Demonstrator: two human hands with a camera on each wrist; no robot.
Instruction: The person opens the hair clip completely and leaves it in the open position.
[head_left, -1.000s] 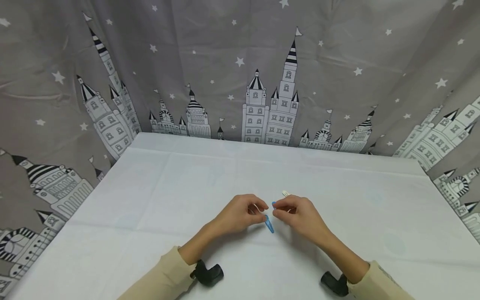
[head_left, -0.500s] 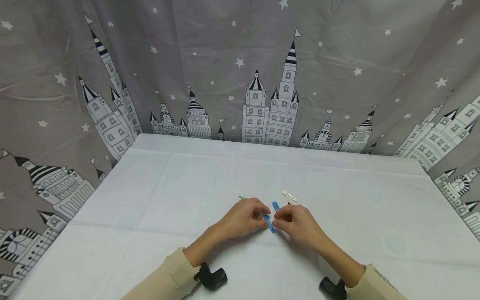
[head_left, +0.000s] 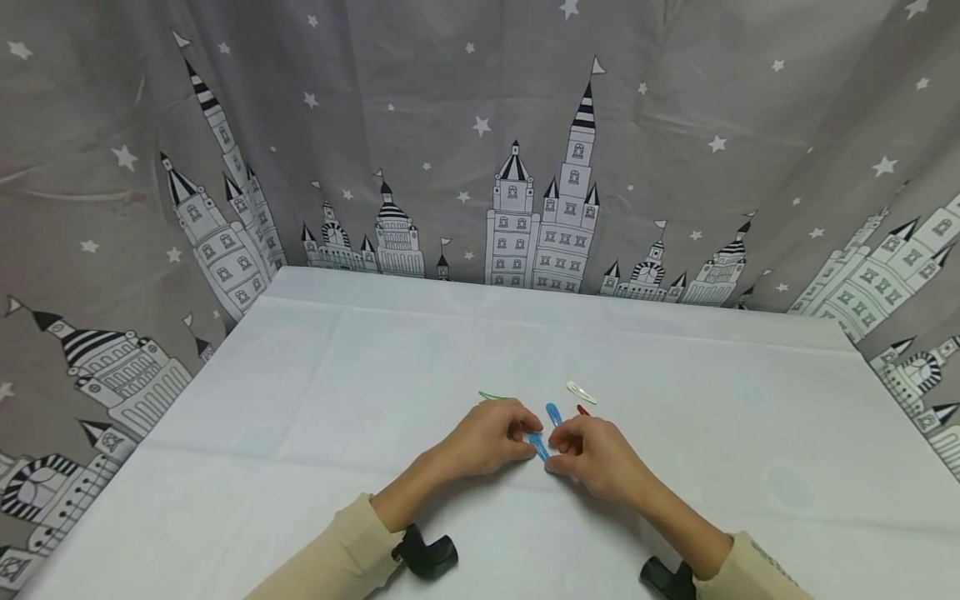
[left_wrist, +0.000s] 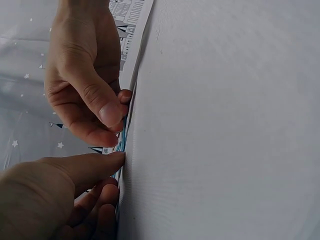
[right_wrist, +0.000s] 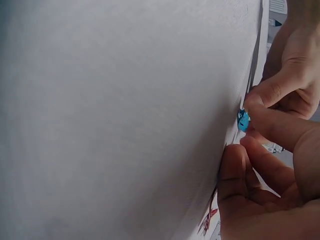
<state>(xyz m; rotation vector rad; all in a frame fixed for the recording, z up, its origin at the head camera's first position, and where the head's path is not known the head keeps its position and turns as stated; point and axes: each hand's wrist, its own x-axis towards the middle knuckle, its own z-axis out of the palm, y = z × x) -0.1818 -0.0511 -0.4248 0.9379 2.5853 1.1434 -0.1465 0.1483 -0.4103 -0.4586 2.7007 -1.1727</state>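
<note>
the left hand (head_left: 487,437) has its thumb and forefinger drawn nearly together about the upper end of a blue hair clip (head_left: 539,447), seemingly pinching it; the clip slants over the white-covered table (head_left: 337,375) between the two hands. the right hand (head_left: 600,458) sets its thumb by the clip's lower end, the forefinger bent and parted a little from it; whether this grip has hold of the clip i cannot tell.

a second ago the right hand was farther up, covering most of a second blue hair clip (head_left: 553,413); it has come down toward the first, and more of the second shows just above the fingers. a red hair clip (head_left: 582,410), hidden then, now peeks out beside that hand, and the cream hair clip (head_left: 581,392) beyond lies fully uncovered. a green hair clip (head_left: 491,396) has come into sight behind the left hand.
</note>
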